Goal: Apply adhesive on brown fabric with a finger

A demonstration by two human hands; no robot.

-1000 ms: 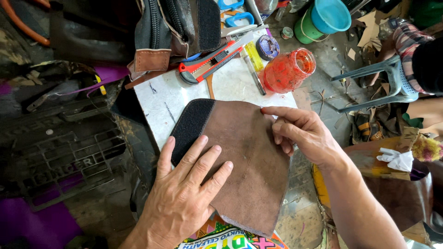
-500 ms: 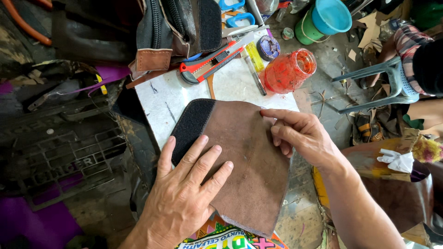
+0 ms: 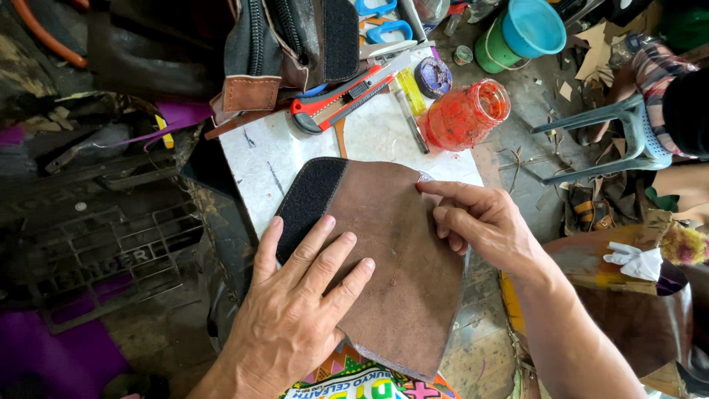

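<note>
I see soft, even daylight, bright on the white tabletop (image 3: 273, 159); the left of the frame is dim, focus sharp throughout.

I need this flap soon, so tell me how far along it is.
Done: the black hook-and-loop strip already sits along one edge of the brown leather piece. In hand: the left hand presses it flat on the white slab while the right hand fingers its far edge. Left: I cannot tell; the utility knife and red jar lie untouched.

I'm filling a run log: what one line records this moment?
left hand: flat on brown leather flap | right hand: fingertips at flap's right edge | black hook-and-loop strip: flap's left end | surface: white slab
</note>
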